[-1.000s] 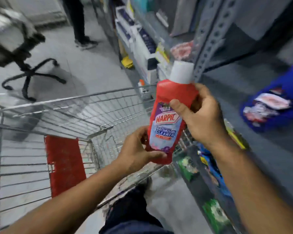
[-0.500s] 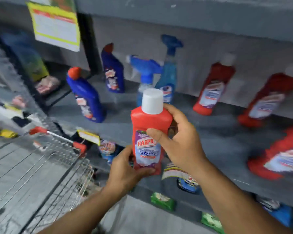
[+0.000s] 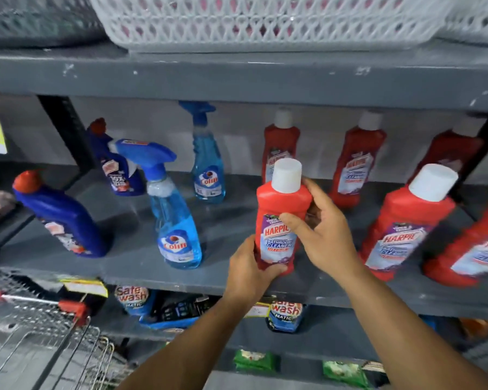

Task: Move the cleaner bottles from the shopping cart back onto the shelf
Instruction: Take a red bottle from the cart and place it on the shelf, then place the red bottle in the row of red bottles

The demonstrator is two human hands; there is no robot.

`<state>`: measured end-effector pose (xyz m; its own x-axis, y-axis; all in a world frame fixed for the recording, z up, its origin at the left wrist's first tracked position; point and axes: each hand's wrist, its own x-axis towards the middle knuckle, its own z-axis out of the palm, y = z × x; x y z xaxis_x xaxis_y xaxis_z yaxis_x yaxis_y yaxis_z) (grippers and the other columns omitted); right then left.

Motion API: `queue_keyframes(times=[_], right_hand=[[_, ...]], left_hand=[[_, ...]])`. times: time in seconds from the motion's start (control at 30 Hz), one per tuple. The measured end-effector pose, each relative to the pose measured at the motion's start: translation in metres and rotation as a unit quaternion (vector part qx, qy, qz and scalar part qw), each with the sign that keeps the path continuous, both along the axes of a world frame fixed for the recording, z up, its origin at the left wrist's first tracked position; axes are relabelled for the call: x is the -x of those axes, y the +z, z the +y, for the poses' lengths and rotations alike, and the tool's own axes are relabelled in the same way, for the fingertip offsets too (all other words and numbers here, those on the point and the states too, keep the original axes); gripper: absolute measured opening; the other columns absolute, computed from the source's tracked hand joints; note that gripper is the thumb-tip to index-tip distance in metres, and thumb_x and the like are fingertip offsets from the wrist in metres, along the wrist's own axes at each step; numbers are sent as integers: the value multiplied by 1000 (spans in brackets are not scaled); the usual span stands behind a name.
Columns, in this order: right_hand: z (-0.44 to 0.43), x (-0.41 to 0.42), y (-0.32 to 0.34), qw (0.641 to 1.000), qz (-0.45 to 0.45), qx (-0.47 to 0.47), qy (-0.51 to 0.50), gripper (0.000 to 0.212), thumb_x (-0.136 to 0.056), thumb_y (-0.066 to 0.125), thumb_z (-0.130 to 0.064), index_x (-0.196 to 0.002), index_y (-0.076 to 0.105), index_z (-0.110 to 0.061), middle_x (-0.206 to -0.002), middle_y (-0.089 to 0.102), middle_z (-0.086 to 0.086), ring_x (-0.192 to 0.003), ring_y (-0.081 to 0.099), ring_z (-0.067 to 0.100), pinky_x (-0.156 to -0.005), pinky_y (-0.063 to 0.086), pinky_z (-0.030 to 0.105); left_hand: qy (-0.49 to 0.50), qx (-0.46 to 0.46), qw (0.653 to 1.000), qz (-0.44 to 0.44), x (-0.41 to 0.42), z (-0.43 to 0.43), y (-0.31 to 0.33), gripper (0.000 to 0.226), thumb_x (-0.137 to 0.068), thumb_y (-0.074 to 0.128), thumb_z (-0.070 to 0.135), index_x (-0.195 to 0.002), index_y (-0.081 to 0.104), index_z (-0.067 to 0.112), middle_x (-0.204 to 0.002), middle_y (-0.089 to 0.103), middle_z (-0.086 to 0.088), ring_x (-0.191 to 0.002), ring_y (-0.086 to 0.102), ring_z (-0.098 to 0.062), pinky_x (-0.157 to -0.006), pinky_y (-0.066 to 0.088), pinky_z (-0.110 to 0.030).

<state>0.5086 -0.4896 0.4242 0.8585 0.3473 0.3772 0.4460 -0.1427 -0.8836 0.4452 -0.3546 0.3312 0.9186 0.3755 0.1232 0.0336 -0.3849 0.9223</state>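
A grey metal store shelf (image 3: 141, 260) holds cleaner bottles. Both hands grasp a red Harpic bottle (image 3: 279, 220), left hand (image 3: 250, 274) at its base, right hand (image 3: 324, 235) around its side, near the shelf's front edge. Setting it down well likely means keeping it upright, clear of the neighbouring red bottle (image 3: 406, 223).

— The red plastic cleaner bottle at the right edge (image 3: 473, 249) is cut off there, its label smeared by blur.

— The wire shopping cart (image 3: 40, 333) runs off the lower left corner, and the white lattice plastic basket (image 3: 265, 21) is cropped above.
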Motion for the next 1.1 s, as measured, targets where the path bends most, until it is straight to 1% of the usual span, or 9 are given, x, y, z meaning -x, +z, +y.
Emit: queue_keyframes(times=[0.23,0.4,0.47,0.53,0.67,0.73,0.87,1.0,1.1], right_hand=[[-4,23,3,999,19,-1,-50,73,-80,69,-42,-134,24,-60,-136,53,-17,-120,54,-1,-98,49,24],[-61,67,-39,970,-3,-24,-243,39,-83,65,-45,-120,53,-48,-114,61,-13,-109,61,8,-92,49,16],[-94,73,-60,952,6,-2,-306,37,-85,66,-24,-110,56,-49,-109,63,-7,-103,64,12,-91,51,23],[-127,64,-74,941,57,34,-331,55,-85,63,-2,-117,50,-45,-119,60,3,-111,60,19,-95,49,33],[-158,31,-80,944,156,111,-269,76,-83,57,5,-146,25,-21,-144,45,6,-128,44,14,-104,38,35],[-157,21,-80,955,145,127,-224,79,-79,55,7,-144,24,-26,-143,45,2,-130,44,15,-105,35,32],[-147,20,-90,965,126,151,-176,76,-68,54,-4,-137,33,-30,-139,51,-1,-129,48,16,-110,38,39],[-149,16,-99,961,114,196,-159,76,-76,57,-9,-145,27,-16,-146,44,6,-134,43,20,-112,34,33],[-154,15,-96,960,92,225,-139,75,-82,55,-10,-148,18,-12,-152,36,8,-137,39,22,-113,32,31]], left_hand=[[-34,29,999,-20,1,2,-4,67,-58,89,26,-100,45,57,-105,65,17,-95,65,3,-85,57,-25],[55,-124,980,-148,33,-8,-12,69,-46,93,34,-96,53,11,-102,54,-15,-98,54,-37,-87,37,-25],[-3,-122,974,-193,54,-27,-8,47,-58,76,50,-86,50,22,-95,53,-7,-92,52,-27,-79,37,-23],[-117,-133,964,-197,61,-54,-12,28,-69,67,38,-89,50,28,-97,55,6,-92,51,-14,-81,39,-18],[-263,-20,963,-53,36,-108,-7,70,-80,59,12,-141,27,27,-149,28,7,-141,23,-2,-110,14,-3],[-255,8,966,-36,9,-133,1,76,-82,57,2,-144,17,22,-150,17,13,-141,16,3,-112,13,-7],[-201,36,979,-19,-18,-152,5,87,-69,49,-12,-120,29,56,-129,39,32,-116,31,33,-96,22,8],[-150,50,987,1,-20,-152,-8,84,-58,44,0,-136,37,30,-142,48,6,-133,44,-8,-117,30,-36],[-121,69,990,22,-19,-157,1,83,-58,42,-2,-137,35,19,-144,45,-3,-132,44,-17,-116,31,-42]])
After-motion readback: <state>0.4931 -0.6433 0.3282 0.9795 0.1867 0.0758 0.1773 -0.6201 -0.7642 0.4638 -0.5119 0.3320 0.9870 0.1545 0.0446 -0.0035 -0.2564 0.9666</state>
